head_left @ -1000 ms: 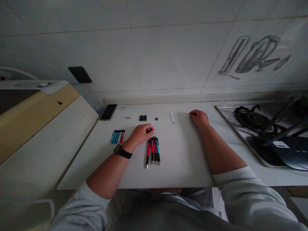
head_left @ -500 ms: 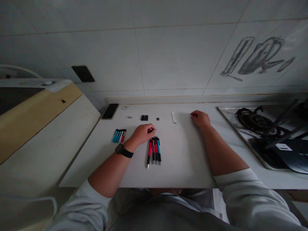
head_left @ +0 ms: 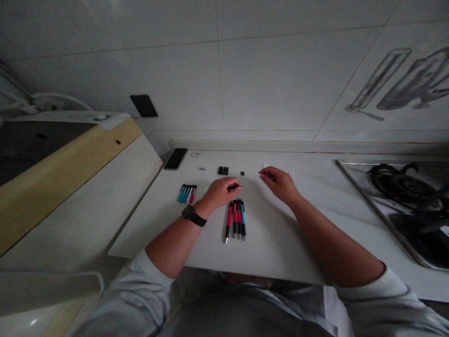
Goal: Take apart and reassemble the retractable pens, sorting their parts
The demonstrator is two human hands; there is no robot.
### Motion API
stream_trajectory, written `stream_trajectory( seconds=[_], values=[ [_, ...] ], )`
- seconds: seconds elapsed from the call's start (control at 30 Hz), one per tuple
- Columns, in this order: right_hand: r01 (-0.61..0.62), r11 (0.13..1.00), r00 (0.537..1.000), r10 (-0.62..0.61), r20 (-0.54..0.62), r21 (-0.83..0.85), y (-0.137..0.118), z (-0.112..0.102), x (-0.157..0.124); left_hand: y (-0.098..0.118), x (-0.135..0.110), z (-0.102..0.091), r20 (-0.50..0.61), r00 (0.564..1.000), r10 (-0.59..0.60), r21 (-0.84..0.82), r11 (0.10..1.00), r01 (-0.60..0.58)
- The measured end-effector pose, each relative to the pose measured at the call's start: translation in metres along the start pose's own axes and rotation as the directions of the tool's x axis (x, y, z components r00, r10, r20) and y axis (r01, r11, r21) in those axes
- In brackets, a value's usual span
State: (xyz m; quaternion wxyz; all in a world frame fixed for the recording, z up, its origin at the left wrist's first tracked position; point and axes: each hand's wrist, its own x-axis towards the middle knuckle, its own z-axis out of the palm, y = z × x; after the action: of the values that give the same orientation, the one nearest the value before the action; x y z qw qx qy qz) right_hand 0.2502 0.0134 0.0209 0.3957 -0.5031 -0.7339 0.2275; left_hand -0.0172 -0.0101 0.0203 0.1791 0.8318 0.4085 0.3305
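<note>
My left hand (head_left: 220, 192), with a black watch on its wrist, is closed around a small dark pen part whose thin tip sticks out to the right. Just below it lies a row of several assembled red, black and blue pens (head_left: 235, 219) on the white counter (head_left: 280, 234). My right hand (head_left: 278, 182) hovers to the right of the left one with its fingers pinched together; what they hold is too small to make out. Further left lie several blue and red pen barrels (head_left: 187, 193). Small black parts (head_left: 223, 170) sit behind the hands.
A dark phone (head_left: 175, 158) lies at the counter's back left corner, with tiny springs (head_left: 201, 168) beside it. A gas stove (head_left: 403, 187) fills the right side. A wooden-edged surface (head_left: 70, 173) adjoins on the left. A tiled wall rises behind.
My right hand has come away from the white strip at the back and moved left toward my left hand. The camera has swung to the left.
</note>
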Motion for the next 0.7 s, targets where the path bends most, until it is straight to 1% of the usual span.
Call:
stream_trajectory(
  seconds=[0.07, 0.13, 0.2, 0.27, 0.37, 0.5, 0.6, 0.7],
  values=[
    [-0.007, 0.997, 0.994, -0.001, 0.111, 0.076, -0.015, 0.022, -0.007, 0.001, 0.000, 0.000, -0.019, 0.999, 0.037, 0.013, 0.999, -0.037],
    [-0.041, 0.987, 0.987, 0.016, 0.162, 0.156, -0.023, 0.035, -0.011, 0.002, 0.000, 0.000, -0.035, 0.997, 0.067, 0.028, 0.997, -0.066],
    [-0.094, 0.965, 0.980, 0.046, 0.196, 0.247, -0.026, 0.041, -0.011, 0.003, 0.000, 0.000, -0.057, 0.994, 0.089, 0.035, 0.996, -0.087],
    [-0.152, 0.928, 0.972, 0.077, 0.222, 0.341, -0.027, 0.041, -0.010, 0.004, 0.000, 0.000, -0.080, 0.991, 0.109, 0.032, 0.994, -0.107],
    [-0.215, 0.867, 0.964, 0.114, 0.242, 0.449, -0.030, 0.041, -0.010, 0.006, -0.001, 0.001, -0.099, 0.987, 0.127, 0.031, 0.992, -0.124],
    [-0.251, 0.812, 0.959, 0.134, 0.250, 0.527, -0.035, 0.045, -0.012, 0.007, -0.001, 0.001, -0.112, 0.984, 0.137, 0.051, 0.990, -0.131],
    [-0.244, 0.796, 0.961, 0.121, 0.249, 0.554, -0.036, 0.051, -0.013, 0.006, 0.000, 0.002, -0.138, 0.983, 0.121, 0.070, 0.991, -0.112],
    [-0.216, 0.803, 0.970, 0.112, 0.216, 0.555, -0.035, 0.056, -0.015, 0.006, 0.000, 0.003, -0.136, 0.985, 0.109, 0.068, 0.993, -0.101]
  ],
)
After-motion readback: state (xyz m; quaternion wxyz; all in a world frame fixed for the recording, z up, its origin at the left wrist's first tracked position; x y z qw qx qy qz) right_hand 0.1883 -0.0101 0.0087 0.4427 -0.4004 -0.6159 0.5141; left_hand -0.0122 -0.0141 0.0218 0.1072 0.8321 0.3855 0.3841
